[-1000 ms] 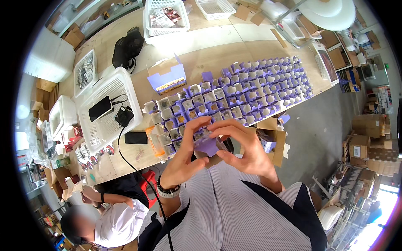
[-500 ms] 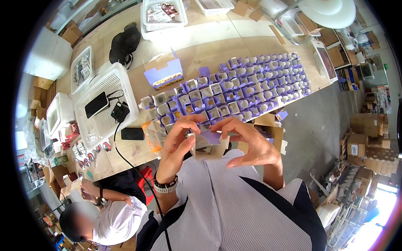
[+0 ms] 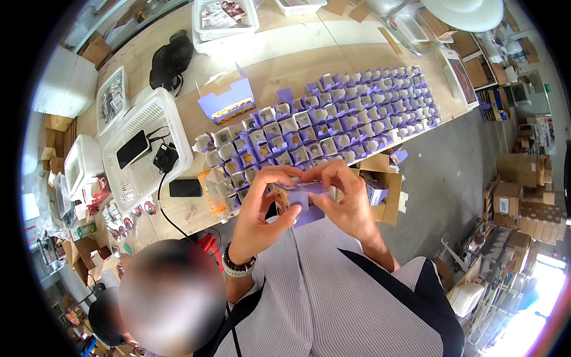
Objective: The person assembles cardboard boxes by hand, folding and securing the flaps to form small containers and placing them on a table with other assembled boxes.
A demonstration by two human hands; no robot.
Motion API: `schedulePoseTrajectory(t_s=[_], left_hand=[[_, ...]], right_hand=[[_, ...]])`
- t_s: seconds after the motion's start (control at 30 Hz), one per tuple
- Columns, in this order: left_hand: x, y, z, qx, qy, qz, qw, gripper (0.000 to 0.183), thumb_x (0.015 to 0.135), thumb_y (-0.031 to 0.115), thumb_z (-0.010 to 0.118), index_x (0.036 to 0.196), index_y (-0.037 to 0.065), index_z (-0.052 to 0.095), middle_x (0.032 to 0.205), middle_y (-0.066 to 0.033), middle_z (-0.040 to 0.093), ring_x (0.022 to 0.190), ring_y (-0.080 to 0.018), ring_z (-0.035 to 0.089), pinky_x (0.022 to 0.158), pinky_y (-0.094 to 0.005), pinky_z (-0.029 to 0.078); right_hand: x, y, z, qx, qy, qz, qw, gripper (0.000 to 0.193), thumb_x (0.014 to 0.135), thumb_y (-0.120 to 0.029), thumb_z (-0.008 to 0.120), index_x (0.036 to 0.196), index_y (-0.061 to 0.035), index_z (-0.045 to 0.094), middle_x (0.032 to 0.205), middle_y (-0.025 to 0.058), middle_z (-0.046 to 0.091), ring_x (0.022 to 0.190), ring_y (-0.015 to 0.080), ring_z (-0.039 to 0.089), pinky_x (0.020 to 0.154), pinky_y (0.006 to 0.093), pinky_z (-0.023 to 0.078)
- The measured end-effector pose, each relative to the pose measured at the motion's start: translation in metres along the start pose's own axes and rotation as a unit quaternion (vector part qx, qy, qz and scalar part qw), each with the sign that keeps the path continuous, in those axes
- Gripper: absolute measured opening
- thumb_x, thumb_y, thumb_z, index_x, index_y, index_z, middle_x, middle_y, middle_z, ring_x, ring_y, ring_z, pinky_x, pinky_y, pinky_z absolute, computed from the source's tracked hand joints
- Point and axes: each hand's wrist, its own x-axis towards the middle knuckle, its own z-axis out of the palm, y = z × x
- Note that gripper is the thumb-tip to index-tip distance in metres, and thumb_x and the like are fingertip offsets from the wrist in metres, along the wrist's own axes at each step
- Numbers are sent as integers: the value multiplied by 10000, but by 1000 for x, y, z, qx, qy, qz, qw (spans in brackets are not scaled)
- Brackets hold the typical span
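The left hand [image 3: 257,215] and right hand [image 3: 351,208] are clamping their fingers on the purple box [image 3: 313,218] between them, apparently bracing its opposite sides against twisting. Beyond the fingers, open boxes [image 3: 350,122] are standing in rows, probably for easy access.

Carton, one: small, box-shaped, purple thin-card carton [image 3: 304,215] with multicoloured print on its left side. Surface: a plain purple panel faces up toward the wearer, with paler card edges along its upper part. State: folded into box form; complete closure cannot be told, as fingers cover much of the far edge. Pose: tilted, held between the left hand [image 3: 264,205] and the right hand [image 3: 345,202], both thumbs against the near faces. Location: on the wearer's side of the block of open purple-and-white cartons [image 3: 333,119], near its closest rows.
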Motion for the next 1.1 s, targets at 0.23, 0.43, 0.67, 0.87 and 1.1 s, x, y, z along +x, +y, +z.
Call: schedulePoseTrajectory(t_s=[0.23,0.43,0.67,0.87,1.1], left_hand=[[0,-17,0,18,41,40,998,437,867,-107,642,1256,74,557,1363,-99,570,1112,-126,587,838,-254,489],[0,-13,0,7,68,26,997,430,874,-138,562,1255,61,555,1345,-106,573,1243,-189,581,967,-330,522],[0,-24,0,29,59,59,996,371,902,-100,627,1231,60,568,1306,-84,569,1222,-158,575,940,-310,531],[0,-22,6,24,59,4,998,248,983,-4,634,1212,56,564,1306,-58,561,1094,-96,584,811,-236,491],[2,-19,8,-4,64,-7,998,303,963,-44,611,1235,74,549,1344,-51,548,1052,-74,565,745,-212,464]], right_hand=[[-3,-6,2,-8,-32,-12,999,321,884,13,749,1155,27,578,1234,166,705,1101,245,708,923,369,582],[3,7,-4,41,-112,-55,991,431,894,-18,773,1303,-2,638,1291,141,671,1165,227,662,900,344,560],[4,8,1,74,-105,-39,991,463,839,-42,843,1261,-49,654,1234,76,671,1103,194,659,808,315,550],[2,10,0,52,-111,25,992,456,830,10,826,1241,-49,639,1231,69,650,1106,192,638,817,320,532],[8,18,-7,-44,-141,-91,985,599,804,-16,814,1379,-87,657,1274,90,646,1127,252,619,856,348,525]])
